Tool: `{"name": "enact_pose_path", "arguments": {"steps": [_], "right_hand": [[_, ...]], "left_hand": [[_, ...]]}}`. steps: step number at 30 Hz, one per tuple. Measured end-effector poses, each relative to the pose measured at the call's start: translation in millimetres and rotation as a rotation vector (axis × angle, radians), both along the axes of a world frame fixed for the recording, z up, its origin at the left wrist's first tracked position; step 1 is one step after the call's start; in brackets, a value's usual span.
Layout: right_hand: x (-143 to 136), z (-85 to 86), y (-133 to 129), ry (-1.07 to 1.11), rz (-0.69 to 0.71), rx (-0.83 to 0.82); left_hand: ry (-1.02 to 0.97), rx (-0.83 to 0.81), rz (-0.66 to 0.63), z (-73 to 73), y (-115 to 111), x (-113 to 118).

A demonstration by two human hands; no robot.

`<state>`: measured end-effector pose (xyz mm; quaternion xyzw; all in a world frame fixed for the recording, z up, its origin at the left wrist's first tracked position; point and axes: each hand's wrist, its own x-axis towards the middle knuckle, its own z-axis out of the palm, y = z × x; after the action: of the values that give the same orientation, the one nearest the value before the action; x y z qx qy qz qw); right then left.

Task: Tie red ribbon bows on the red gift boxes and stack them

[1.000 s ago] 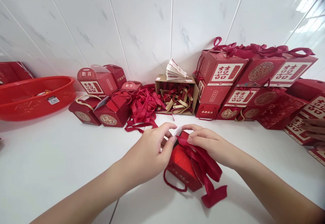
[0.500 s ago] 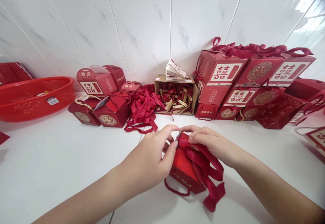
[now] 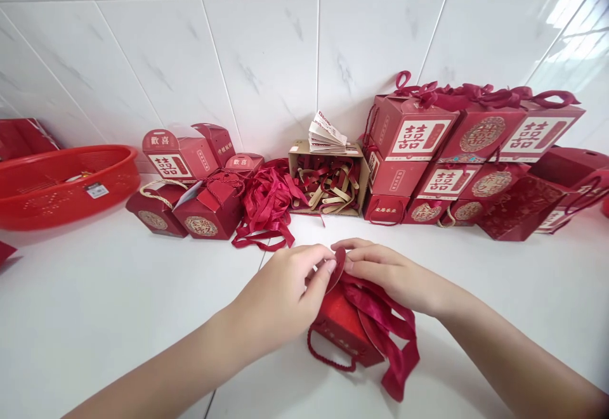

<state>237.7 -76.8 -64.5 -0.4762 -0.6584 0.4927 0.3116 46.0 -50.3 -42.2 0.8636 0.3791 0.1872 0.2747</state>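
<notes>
In the head view, a small red gift box [image 3: 345,317] stands on the white tiled surface before me. A dark red twisted cord handle [image 3: 330,359] hangs from its near side. My left hand [image 3: 307,279] pinches the rounded top flap [image 3: 338,272] between thumb and fingers. On the flap's other side, my right hand [image 3: 375,267] is closed at the upper end of a wide red ribbon [image 3: 380,305]; its fingertips are partly hidden by the flap. The ribbon's loose tails drape over the box's right side onto the surface.
A pile of red ribbon [image 3: 269,197] lies beyond my hands, beside a cardboard box [image 3: 365,184] of straps topped by folded papers [image 3: 327,130]. Stacked gift boxes [image 3: 413,134] stand right; more red boxes [image 3: 209,213] and a red plastic basket [image 3: 42,194] are left. A tiled wall rises behind.
The rounded flap has come upright and turned its red face toward me between my hands. My right fingers have moved slightly left, behind the flap.
</notes>
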Motion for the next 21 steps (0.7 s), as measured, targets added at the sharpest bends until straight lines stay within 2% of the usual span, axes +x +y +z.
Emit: {"name": "enact_pose_path", "arguments": {"steps": [9, 17, 21], "right_hand": [[-1.0, -0.2, -0.2, -0.054, 0.009, 0.038], [-0.9, 1.8, 1.3, -0.022, 0.026, 0.006], [0.3, 1.5, 0.7, -0.006, 0.024, 0.009]], "left_hand": [[-0.029, 0.044, 0.007, -2.7, 0.4, 0.0], [-0.006, -0.086, 0.027, 0.3, 2.6, -1.9], [-0.035, -0.085, 0.018, 1.3, 3.4, -1.0]]}}
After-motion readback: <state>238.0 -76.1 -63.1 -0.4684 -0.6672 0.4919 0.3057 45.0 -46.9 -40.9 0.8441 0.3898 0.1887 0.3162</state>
